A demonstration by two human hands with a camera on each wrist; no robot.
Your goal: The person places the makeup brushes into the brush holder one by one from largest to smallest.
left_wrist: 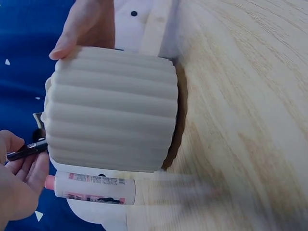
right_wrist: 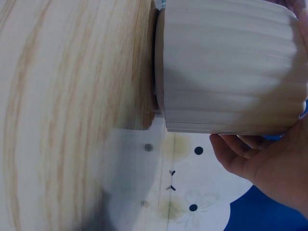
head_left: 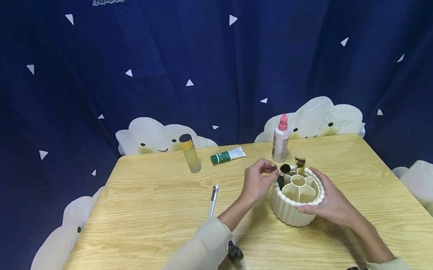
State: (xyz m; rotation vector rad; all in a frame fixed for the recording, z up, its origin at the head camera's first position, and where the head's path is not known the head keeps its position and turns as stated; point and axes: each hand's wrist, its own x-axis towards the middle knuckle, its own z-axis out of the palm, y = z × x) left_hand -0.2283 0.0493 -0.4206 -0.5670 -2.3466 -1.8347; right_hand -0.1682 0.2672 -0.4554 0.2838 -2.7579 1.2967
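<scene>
A cream ribbed round organizer [head_left: 292, 214] with petal-shaped compartments stands on the wooden table. My right hand [head_left: 335, 202] grips its right side, thumb at the front rim and fingers behind; the right wrist view shows fingertips against the ribbed wall [right_wrist: 231, 67]. At the left rim my left hand [head_left: 256, 182] pinches a slim black stick-like item [left_wrist: 28, 149], whose far end is hidden behind the rim in the left wrist view. A dark round brush head [head_left: 285, 169] and a gold-coloured item [head_left: 300, 165] rise from the back compartments. The front compartments show bare floors.
Behind the organizer stands a white bottle [head_left: 280, 142] with a pink top. Further left are a green-and-white tube [head_left: 228, 155], lying down, and an upright bottle [head_left: 191, 156] with a gold-and-black cap. Slim brushes [head_left: 213, 199] lie near my left forearm. A dark blue curtain [head_left: 209, 46] hangs behind the table.
</scene>
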